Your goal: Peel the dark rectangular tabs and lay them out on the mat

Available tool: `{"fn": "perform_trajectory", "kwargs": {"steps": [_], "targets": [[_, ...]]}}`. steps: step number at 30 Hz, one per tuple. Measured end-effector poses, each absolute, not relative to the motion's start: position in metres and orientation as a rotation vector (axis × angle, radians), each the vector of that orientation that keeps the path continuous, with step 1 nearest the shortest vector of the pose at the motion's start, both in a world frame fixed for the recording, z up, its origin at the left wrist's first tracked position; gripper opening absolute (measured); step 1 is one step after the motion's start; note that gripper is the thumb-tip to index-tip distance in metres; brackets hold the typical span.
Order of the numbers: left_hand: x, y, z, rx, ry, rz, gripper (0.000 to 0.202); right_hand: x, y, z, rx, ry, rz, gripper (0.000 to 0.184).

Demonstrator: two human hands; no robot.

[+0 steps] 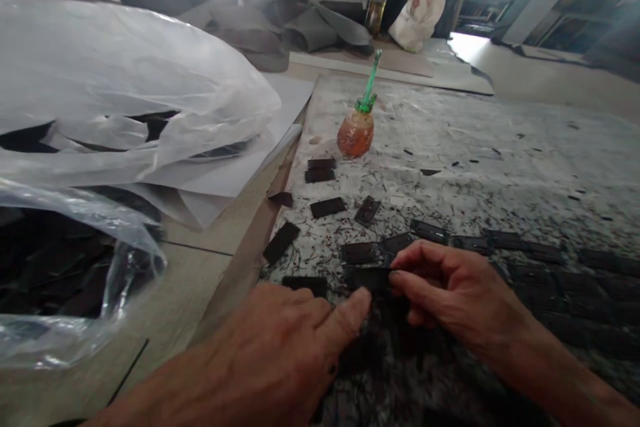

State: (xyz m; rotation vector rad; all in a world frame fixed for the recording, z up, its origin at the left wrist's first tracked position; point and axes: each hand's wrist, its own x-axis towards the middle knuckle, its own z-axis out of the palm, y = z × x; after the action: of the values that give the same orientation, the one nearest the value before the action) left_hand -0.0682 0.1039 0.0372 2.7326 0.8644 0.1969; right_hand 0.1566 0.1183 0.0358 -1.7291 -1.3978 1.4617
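My right hand (445,287) pinches the right end of a thin dark rectangular piece (367,277) between thumb and fingers. To the left, my left hand (295,340) is closed, with its fingers curled under and its thumb reaching to the lower edge of that piece. Whatever the left fingers hold, if anything, is hidden. Just beyond the fingers lie another dark rectangle (360,253) and several similar ones. One dark piece (304,283) is partly covered by my left hand. Many more dark pieces (545,252) sit in rows at the right.
A clear plastic bag (135,273) of dark pieces lies at the left, below a larger plastic bag (150,60). On the debris-strewn table (500,127) stands an orange pot-bellied container (356,135) with a green stick. A bottle (377,10) and cloth bag (420,3) are behind.
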Motion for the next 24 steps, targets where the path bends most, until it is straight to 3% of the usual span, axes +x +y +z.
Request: {"fn": "perform_trajectory", "kwargs": {"steps": [24], "targets": [[-0.053, 0.103, 0.030, 2.838, 0.948, -0.234, 0.063, 0.146, 0.110, 0.028, -1.860, -1.332, 1.486, 0.019]]}}
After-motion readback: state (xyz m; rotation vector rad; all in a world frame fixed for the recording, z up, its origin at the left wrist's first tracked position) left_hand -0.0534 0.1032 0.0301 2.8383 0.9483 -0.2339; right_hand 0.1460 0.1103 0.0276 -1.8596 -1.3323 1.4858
